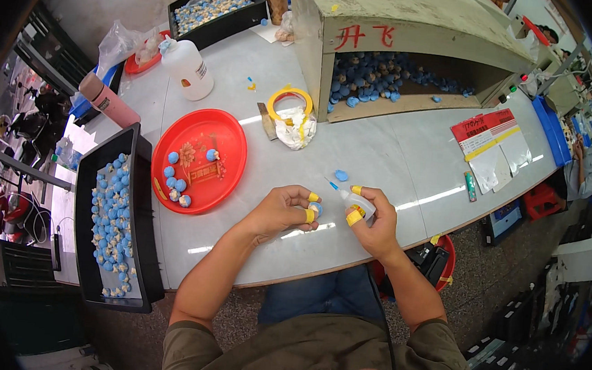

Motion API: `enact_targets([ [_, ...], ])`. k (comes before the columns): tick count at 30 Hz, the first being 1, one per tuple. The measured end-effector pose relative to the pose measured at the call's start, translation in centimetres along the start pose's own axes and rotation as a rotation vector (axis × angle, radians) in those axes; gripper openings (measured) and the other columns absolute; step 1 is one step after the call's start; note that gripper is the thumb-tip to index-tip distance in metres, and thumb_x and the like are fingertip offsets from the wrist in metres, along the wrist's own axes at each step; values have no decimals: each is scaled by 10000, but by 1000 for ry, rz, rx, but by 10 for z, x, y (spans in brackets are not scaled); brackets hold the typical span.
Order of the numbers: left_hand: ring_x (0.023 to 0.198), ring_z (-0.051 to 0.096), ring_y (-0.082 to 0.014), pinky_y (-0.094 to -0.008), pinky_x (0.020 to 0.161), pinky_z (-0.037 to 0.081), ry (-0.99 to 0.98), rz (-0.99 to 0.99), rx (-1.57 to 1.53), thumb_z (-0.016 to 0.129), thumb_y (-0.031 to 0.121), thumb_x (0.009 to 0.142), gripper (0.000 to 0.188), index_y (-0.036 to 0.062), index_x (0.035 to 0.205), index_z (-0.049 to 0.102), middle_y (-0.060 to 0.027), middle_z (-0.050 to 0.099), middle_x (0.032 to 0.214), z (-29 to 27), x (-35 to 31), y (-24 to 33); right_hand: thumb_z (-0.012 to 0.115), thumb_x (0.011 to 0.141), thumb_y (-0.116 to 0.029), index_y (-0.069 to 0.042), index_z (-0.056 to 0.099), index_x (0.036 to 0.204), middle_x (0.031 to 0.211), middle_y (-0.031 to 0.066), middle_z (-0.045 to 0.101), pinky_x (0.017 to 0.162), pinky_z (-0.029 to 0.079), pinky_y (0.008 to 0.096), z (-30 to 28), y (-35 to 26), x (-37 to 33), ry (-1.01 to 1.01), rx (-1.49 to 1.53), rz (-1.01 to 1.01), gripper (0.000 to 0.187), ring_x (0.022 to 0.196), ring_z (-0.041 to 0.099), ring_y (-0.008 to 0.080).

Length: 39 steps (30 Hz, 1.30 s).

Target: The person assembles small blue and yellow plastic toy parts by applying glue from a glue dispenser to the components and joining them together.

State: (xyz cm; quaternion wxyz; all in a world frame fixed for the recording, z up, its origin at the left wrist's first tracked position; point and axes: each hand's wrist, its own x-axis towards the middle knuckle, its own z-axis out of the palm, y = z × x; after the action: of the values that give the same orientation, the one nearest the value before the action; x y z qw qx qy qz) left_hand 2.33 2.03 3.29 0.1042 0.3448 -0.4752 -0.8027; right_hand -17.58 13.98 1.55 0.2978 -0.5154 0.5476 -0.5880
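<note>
Between the yellow-taped fingertips of my left hand is a small blue-and-cream figure piece. My right hand, also with yellow tape on its fingertips, grips a small white glue bottle. The bottle's thin, blue-based nozzle points up and left, apart from the piece. A loose blue piece lies on the grey table just beyond the nozzle. To the left of my hands, a round red plate holds several blue-and-cream pieces.
A black bin of pieces stands at left; another black bin is at the back. Near it are a white jug and pink bottle. A yellow tape roll lies before a greenish box holding blue pieces.
</note>
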Motion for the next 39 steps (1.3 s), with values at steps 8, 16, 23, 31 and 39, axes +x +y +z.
enact_targets([
  [8,918,696,-197,-255,818,569,7,1,-84,623,-22,856,300,-23,1152,579,-91,644,1017,0,-2,4,642,862,-12,38,558,1145,1026,115,635,735,494,251,-1,7,-5,76,95,-26,299,855,592,111],
  [16,896,693,-179,-252,777,571,9,5,-40,645,-19,846,291,-34,1128,575,-111,642,1012,3,0,2,645,856,-15,26,570,1137,996,130,681,686,500,254,-4,5,-4,53,-52,-225,294,793,622,119],
  [23,796,663,-121,-238,702,549,-37,63,159,706,24,827,327,-59,1114,572,-106,648,970,3,1,-6,683,765,-24,19,606,982,877,159,686,586,491,304,0,0,0,-6,-108,-424,234,630,626,221],
  [31,808,666,-122,-244,701,551,-63,34,150,710,40,833,296,-56,1088,595,-95,665,926,-1,1,-9,698,735,-37,26,605,937,786,151,672,502,433,333,5,5,2,-44,-166,-509,231,527,570,247],
  [39,803,661,-112,-235,713,543,-59,38,181,711,44,830,300,-56,1088,595,-91,664,928,2,2,-6,706,728,-44,24,601,924,779,151,671,503,439,338,8,9,5,-59,-181,-510,233,529,576,255],
])
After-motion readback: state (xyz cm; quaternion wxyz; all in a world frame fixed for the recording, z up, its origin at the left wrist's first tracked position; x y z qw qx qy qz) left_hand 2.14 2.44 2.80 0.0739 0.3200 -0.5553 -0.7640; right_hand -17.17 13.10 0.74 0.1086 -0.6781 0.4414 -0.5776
